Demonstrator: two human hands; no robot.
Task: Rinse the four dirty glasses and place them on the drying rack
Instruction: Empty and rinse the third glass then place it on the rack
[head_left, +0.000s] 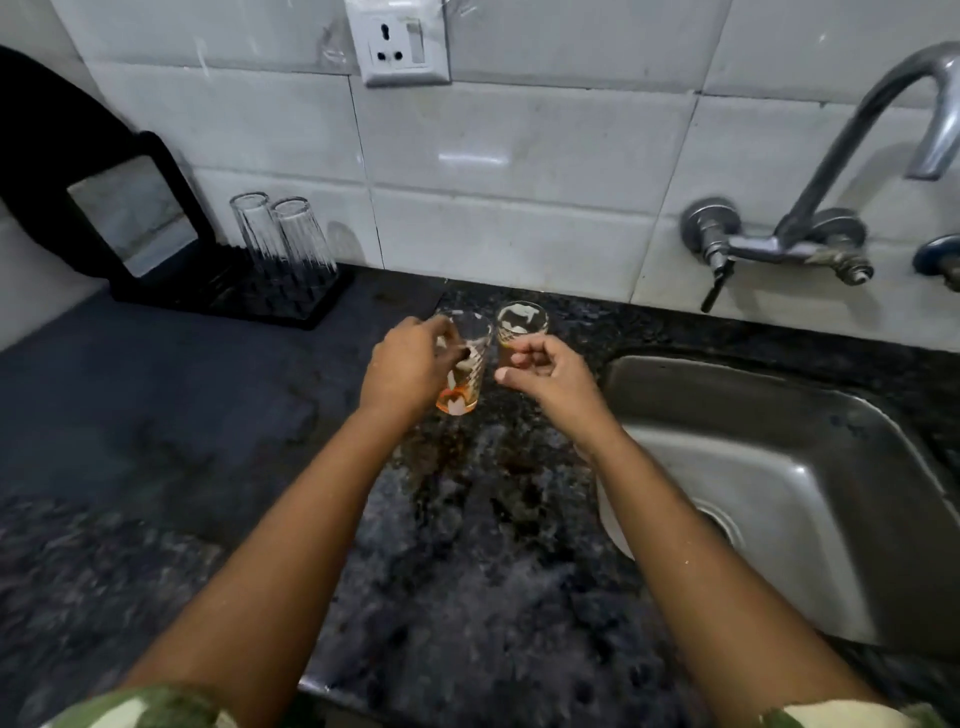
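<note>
Two dirty glasses stand side by side on the dark granite counter (467, 545). The left glass (465, 384) has orange liquid at its bottom, and my left hand (405, 366) grips its side. My right hand (545, 371) curls around the lower part of the right glass (522, 319); its rim shows above my fingers. Two clean glasses (283, 234) stand upside down on the black drying rack (249, 299) at the back left.
A steel sink (779, 467) lies to the right, with a wall tap (852, 156) above it. A black-framed mirror (135, 213) leans at the rack's back. A wall socket (397, 44) sits on the white tiles.
</note>
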